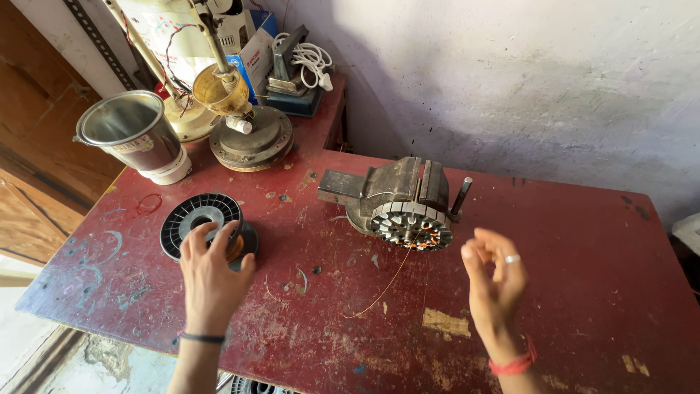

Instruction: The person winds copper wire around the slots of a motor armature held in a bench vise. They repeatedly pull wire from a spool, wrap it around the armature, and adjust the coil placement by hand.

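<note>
My left hand rests on a black plastic wire spool lying on its side on the red table, fingers curled over its copper-wound core. My right hand, with a ring and a red wrist thread, hovers above the table to the right of a round motor stator; its fingers are loosely spread and hold nothing that I can see. The stator is clamped in a grey bench vise. A thin copper wire trails from the stator down across the table.
A steel mixer jar stands at the back left. Beside it lie fan motor parts with rods. A white cable and boxes fill the far corner by the wall. The table's near edge drops to the floor.
</note>
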